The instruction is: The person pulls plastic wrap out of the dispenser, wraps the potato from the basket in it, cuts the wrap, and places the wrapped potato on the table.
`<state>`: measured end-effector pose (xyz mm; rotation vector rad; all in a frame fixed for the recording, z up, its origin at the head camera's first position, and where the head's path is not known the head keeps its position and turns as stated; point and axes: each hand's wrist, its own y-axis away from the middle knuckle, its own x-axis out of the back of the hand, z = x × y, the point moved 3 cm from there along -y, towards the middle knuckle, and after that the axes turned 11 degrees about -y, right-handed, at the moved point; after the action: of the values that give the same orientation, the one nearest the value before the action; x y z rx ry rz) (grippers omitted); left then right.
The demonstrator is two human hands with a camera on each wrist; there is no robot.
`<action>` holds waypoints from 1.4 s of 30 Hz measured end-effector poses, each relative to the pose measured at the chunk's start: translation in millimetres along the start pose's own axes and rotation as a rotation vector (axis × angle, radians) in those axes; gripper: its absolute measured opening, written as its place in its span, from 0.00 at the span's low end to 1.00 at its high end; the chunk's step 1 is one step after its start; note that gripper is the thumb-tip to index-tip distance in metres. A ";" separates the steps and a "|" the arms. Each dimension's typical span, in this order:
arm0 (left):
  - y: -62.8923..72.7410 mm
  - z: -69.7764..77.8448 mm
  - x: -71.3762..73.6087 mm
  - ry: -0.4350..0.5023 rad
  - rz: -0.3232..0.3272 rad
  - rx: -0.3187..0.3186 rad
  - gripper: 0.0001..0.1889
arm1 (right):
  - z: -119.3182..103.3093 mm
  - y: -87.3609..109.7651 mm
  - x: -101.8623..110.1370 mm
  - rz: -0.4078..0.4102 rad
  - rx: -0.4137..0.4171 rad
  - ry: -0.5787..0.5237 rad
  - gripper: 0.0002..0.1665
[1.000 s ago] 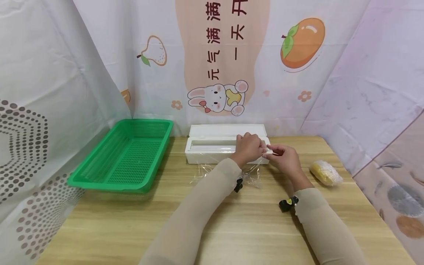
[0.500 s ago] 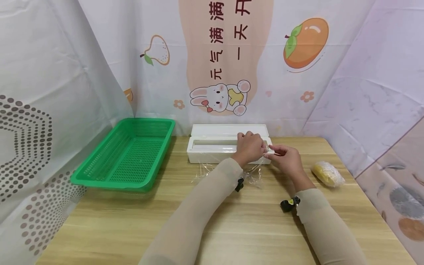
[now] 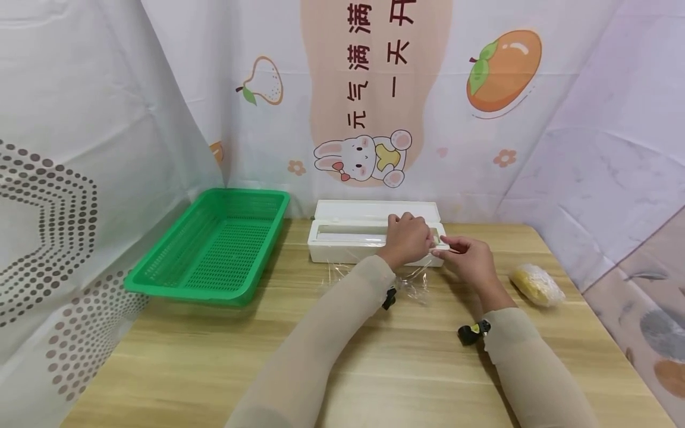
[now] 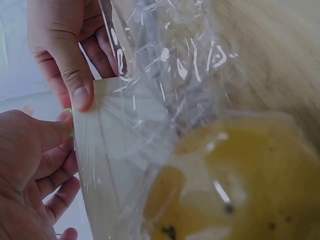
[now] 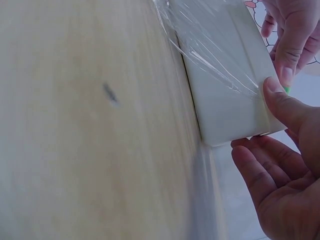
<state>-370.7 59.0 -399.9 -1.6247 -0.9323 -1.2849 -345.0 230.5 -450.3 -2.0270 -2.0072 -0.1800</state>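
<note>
A white cling film box (image 3: 342,254) stands at the back of the table with its lid (image 3: 374,210) raised and a roll (image 3: 348,237) inside. My left hand (image 3: 409,239) reaches over its right part, thumb and finger pinching a small green slide cutter (image 4: 69,111) on the upper edge; most of the cutter is hidden. My right hand (image 3: 471,258) grips the box's right end, thumb on the front face and fingers beneath. Clear film (image 4: 190,65) hangs from the box over a yellow, dark-spotted fruit (image 4: 240,185), seen close up in the left wrist view; my left arm hides it in the head view.
A green plastic basket (image 3: 134,283) stands at the left of the wooden table (image 3: 407,374). To the right of my right hand lies another yellow item wrapped in film (image 3: 537,285). A printed curtain (image 3: 428,89) hangs close behind the box.
The head view has turned slightly left, so everything shifts a little to the right in it. Both hands keep nearly the same places on the box.
</note>
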 end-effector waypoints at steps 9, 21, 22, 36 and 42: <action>4.0 -5.9 -0.3 0.005 0.008 -0.001 0.09 | 0.0 -0.9 -2.2 0.011 0.006 -0.019 0.34; 10.2 -22.6 -1.6 0.022 0.009 -0.008 0.09 | 0.5 0.4 2.3 0.027 0.005 -0.016 0.33; 11.1 -23.6 -1.7 0.022 0.009 -0.014 0.09 | 0.5 0.7 2.4 0.028 0.001 -0.018 0.33; 27.6 -52.3 2.7 0.047 0.015 -0.023 0.09 | -0.6 1.7 -3.0 0.001 -0.024 -0.041 0.36; 36.6 -69.8 2.9 0.061 0.012 -0.011 0.09 | -0.2 2.0 -2.1 0.002 -0.027 -0.026 0.35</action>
<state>-361.3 -19.1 -394.8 -1.5881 -0.8785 -1.3258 -343.1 228.5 -450.9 -2.0578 -2.0293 -0.1818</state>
